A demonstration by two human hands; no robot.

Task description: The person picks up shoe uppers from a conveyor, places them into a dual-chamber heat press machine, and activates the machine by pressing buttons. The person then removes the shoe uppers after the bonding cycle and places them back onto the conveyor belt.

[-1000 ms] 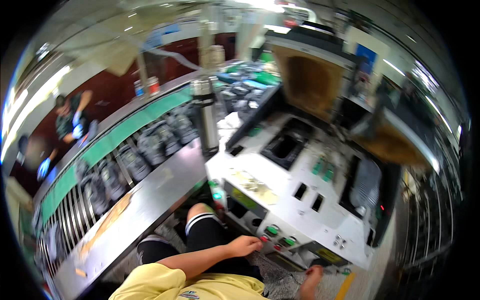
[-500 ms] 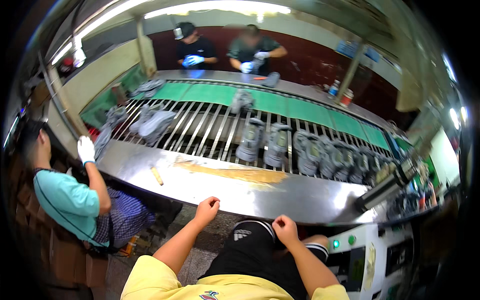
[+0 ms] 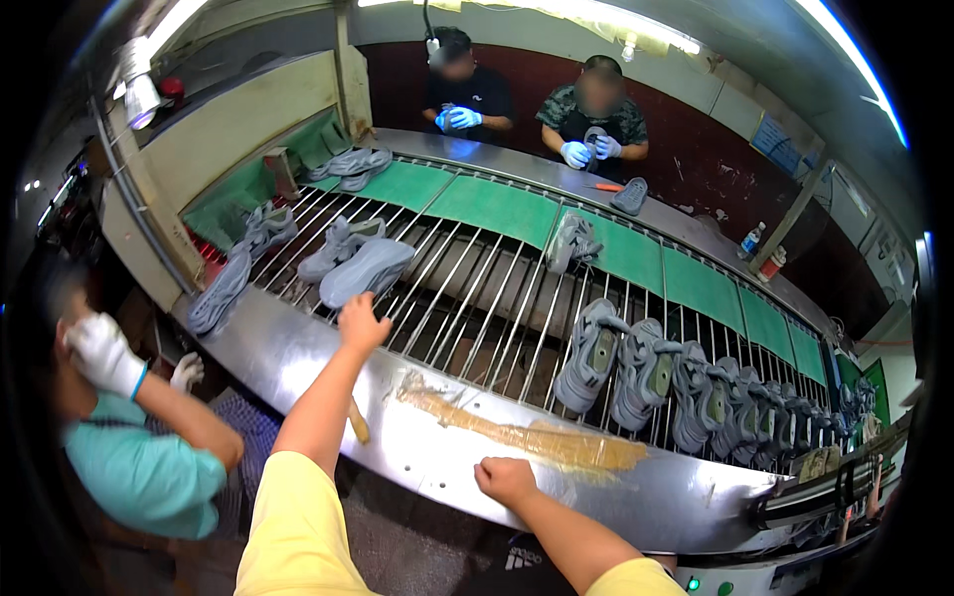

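One open left hand (image 3: 363, 323) reaching toward soft, probably light grey foam shoe (image 3: 366, 271), best gripped midsole; right hand (image 3: 505, 480) fisted, resting empty on steel ledge (image 3: 298, 363).

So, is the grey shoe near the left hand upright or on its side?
On its side: the grey shoe lies flat across the rollers, just beyond the left hand.

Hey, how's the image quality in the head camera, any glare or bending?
Head view: strong fisheye, so the roller conveyor and steel ledge curve toward the dark rim; ceiling strip lights blow out; the left hand by a grey shoe is sharp.
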